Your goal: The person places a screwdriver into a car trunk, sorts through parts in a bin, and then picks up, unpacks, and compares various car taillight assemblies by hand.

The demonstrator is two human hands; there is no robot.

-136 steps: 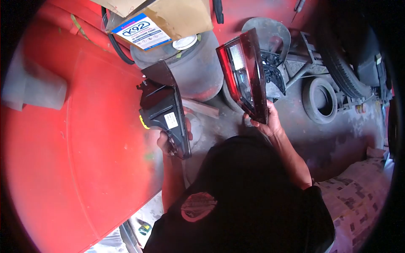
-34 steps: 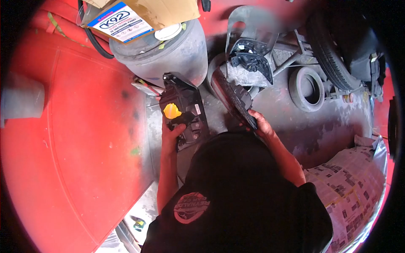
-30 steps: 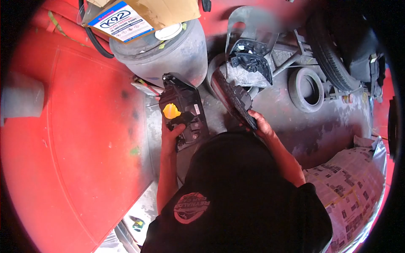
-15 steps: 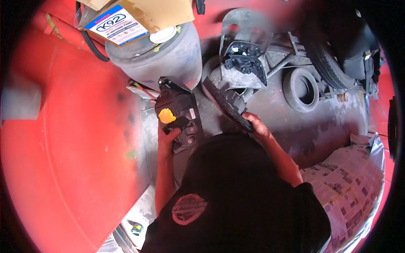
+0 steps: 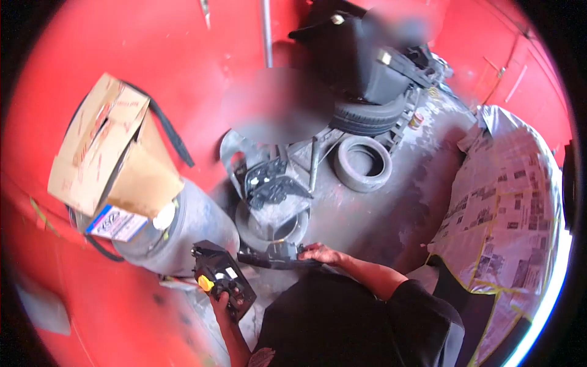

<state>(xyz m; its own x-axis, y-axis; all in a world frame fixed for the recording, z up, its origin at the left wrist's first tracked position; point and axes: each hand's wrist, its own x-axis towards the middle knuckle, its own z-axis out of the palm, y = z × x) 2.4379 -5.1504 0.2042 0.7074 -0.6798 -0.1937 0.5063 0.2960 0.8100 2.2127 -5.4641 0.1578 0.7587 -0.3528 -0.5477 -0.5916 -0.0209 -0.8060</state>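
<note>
At lower left, my left hand (image 5: 221, 303) grips a black car headlight housing (image 5: 239, 282) by its lower edge. A yellow cap (image 5: 205, 282) stands out on the back of that housing. My right hand (image 5: 322, 254) is closed on the end of a long, dark car light unit (image 5: 278, 257), held almost level in front of my chest. The two parts are close together at their near ends; I cannot tell whether they touch. Just beyond them, more black lamp parts (image 5: 275, 189) rest on a grey chair (image 5: 235, 150).
A grey drum (image 5: 205, 223) with a cardboard box (image 5: 98, 147) on it stands at left. Tires (image 5: 364, 164) lie on the floor beyond the chair. Newspaper and plastic sheeting (image 5: 507, 202) cover a large shape at right. Red walls (image 5: 177, 43) surround the area.
The view has swung up and right, bringing the box and back wall in. The right hand's light unit has turned from steeply slanted to nearly level. Both hands keep their holds.
</note>
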